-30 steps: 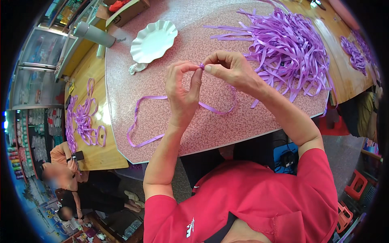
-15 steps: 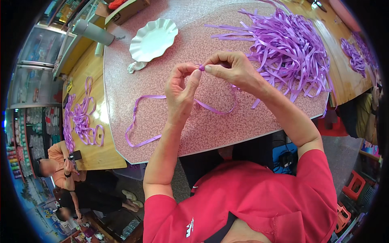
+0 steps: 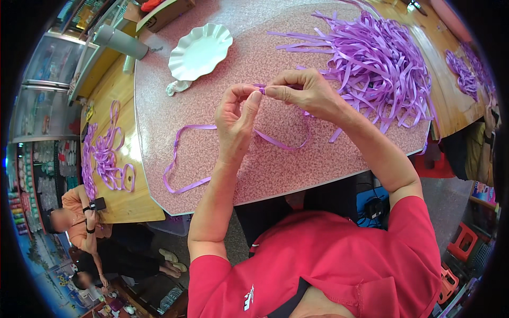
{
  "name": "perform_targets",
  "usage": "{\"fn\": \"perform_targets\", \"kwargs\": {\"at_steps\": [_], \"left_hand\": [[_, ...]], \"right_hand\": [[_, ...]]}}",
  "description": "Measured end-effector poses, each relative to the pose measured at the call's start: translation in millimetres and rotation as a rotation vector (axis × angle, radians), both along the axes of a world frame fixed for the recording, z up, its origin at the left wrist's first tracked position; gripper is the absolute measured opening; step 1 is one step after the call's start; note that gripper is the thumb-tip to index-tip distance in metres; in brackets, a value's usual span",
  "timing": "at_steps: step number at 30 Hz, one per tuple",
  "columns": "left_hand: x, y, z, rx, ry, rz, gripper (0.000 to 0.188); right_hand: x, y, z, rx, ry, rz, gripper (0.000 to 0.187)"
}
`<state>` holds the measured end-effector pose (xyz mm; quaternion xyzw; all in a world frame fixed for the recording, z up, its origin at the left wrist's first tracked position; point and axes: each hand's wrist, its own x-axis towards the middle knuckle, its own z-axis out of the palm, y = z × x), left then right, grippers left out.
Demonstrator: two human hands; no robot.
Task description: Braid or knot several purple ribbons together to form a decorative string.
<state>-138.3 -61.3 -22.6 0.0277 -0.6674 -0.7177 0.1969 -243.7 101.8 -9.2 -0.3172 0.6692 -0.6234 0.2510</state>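
Note:
Between my two hands, just above the pink speckled table (image 3: 196,103), a purple ribbon (image 3: 278,140) is pinched at a small gathered bit. My left hand (image 3: 236,114) grips it between thumb and forefinger. From the other side, my right hand (image 3: 302,90) pinches the same bit, its fingertips almost touching the left ones. The ribbon's loose length runs behind my left wrist and curves in a wide loop on the tabletop. Beyond my right hand lies a large heap of purple ribbons (image 3: 379,66).
A white scalloped dish (image 3: 201,52) stands at the far left, near a grey tumbler (image 3: 121,42) and a cardboard box (image 3: 165,13). More purple ribbons (image 3: 107,156) lie on the wooden table at left. Another person (image 3: 79,217) is beyond it. Red stools (image 3: 463,243) stand at lower right.
My fingertips have shifted slightly at the pinched bit of ribbon, and more purple shows above them. The loop on the table lies as before. The other person's hands have moved a little.

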Motion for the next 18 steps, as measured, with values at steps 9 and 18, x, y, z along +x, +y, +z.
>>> {"fn": "perform_targets", "kwargs": {"at_steps": [9,18], "left_hand": [[-3,-5,-9,-0.209,-0.003,0.065,0.013],[-4,-4,-10,-0.216,0.088,0.122,0.012]], "right_hand": [[-1,-1,-9,0.019,0.274,-0.043,0.019],[-4,2,-1,0.045,-0.026,-0.027,0.025]]}}
